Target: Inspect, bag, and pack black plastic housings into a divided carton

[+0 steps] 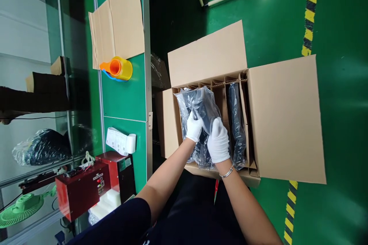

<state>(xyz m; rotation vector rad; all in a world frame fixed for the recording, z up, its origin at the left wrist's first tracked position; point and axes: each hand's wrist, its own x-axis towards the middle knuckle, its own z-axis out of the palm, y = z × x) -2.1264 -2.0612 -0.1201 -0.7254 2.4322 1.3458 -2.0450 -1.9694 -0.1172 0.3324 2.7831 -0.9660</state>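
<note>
An open cardboard box (284, 118) with cardboard dividers stands on the green floor. Both my hands wear white gloves. My left hand (194, 127) and my right hand (218, 141) are closed on a black item in a clear plastic bag (198, 103), held over the box's left compartments. Another bagged black item (237, 122) stands in a slot to the right of it. The lower part of the held bag is hidden behind my hands.
A green workbench (123, 99) lies to the left with flat cardboard sheets (117, 23), an orange and yellow tape dispenser (118, 68), a label roll (120, 141) and a red machine (86, 187). Another bagged black item (40, 147) sits far left. Yellow-black floor tape (309, 11) runs on the right.
</note>
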